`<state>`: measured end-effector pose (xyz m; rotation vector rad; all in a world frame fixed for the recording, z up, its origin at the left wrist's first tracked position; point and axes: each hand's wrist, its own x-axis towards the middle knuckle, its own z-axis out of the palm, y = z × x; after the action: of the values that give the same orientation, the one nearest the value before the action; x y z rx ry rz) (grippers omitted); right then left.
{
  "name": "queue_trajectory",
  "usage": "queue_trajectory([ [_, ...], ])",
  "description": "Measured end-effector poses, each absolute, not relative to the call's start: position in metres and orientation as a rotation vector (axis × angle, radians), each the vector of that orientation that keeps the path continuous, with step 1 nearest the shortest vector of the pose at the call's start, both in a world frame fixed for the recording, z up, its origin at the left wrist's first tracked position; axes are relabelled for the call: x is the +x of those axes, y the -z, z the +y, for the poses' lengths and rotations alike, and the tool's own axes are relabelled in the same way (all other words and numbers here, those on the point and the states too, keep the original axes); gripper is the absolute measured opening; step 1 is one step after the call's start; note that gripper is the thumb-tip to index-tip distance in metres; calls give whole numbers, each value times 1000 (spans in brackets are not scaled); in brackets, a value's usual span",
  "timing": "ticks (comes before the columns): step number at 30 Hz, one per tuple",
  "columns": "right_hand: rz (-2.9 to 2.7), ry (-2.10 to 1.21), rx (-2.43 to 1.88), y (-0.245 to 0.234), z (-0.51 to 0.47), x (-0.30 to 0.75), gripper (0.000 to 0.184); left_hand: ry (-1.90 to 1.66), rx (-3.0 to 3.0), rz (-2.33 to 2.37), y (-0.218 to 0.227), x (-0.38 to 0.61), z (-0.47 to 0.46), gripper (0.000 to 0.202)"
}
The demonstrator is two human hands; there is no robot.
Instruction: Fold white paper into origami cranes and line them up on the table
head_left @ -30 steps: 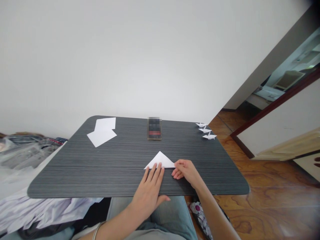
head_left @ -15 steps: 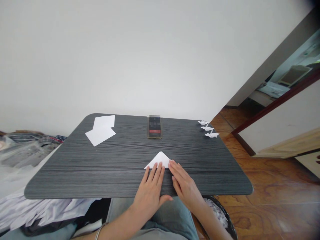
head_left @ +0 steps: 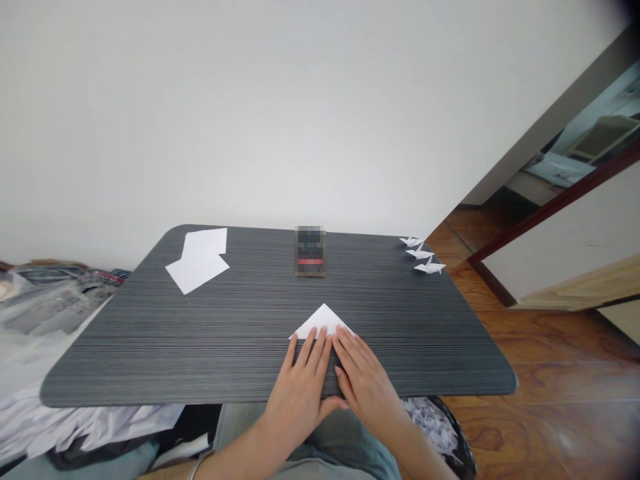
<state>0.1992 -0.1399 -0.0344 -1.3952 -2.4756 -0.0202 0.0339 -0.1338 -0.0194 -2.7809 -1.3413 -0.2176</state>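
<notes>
A sheet of white paper folded into a triangle [head_left: 324, 319] lies near the front of the dark table, its point away from me. My left hand [head_left: 299, 380] rests flat with fingers spread, the fingertips on the paper's near folded edge. Beside it my right hand [head_left: 364, 377] lies with its fingers stretched out close together, tips on the right half of that edge. The two hands' fingertips nearly meet at the middle. Neither hand grasps anything; the fingers cover much of the fold.
The dark table [head_left: 150, 360] stands against a white wall. White paper sheets [head_left: 197, 270] overlap at its back left, and a blurred dark rectangular object [head_left: 310, 253] lies at the back middle. Three folded paper cranes [head_left: 420, 254] line the right edge. Below right is a bin of paper scraps [head_left: 433, 427].
My right hand has slid left along the folded edge toward my left hand, uncovering the triangle's right corner. My left hand stays about in place. The view has shifted slightly.
</notes>
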Motion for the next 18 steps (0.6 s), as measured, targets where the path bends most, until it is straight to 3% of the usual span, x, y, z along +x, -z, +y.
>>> queue_trajectory([
  [18, -2533, 67, -1436, 34, -147, 198, 49, 193, -2718, -1384, 23, 35, -139, 85],
])
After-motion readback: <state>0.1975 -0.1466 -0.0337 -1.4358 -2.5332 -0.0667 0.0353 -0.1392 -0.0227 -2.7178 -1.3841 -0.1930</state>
